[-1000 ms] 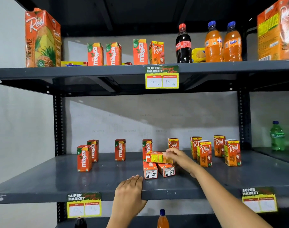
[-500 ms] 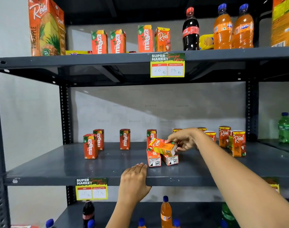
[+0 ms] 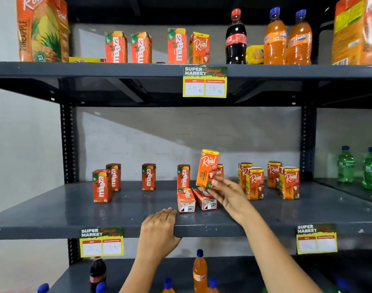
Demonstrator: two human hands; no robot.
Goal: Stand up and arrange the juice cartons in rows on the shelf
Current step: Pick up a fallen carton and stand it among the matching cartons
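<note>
My right hand [image 3: 228,194] grips an orange Real litchi carton [image 3: 208,168] by its lower end, holding it nearly upright in the air above the grey middle shelf [image 3: 54,210]. Two Maaza cartons lie flat just below it, one on the left [image 3: 186,200] and one on the right [image 3: 204,198]. Several red Maaza cartons [image 3: 102,185] stand to the left. Several orange Real cartons [image 3: 255,183] stand to the right. My left hand [image 3: 159,226] rests curled over the shelf's front edge.
The top shelf [image 3: 96,69] carries more cartons, a cola bottle [image 3: 236,37] and orange soda bottles [image 3: 275,38]. Green bottles [image 3: 347,164] stand at the right. A dark upright post [image 3: 307,142] borders the shelf bay. Bottles [image 3: 199,269] stand on the shelf below.
My right hand has lifted the Real carton off the lying cartons and turned it from flat to nearly upright. The left hand stays on the shelf edge.
</note>
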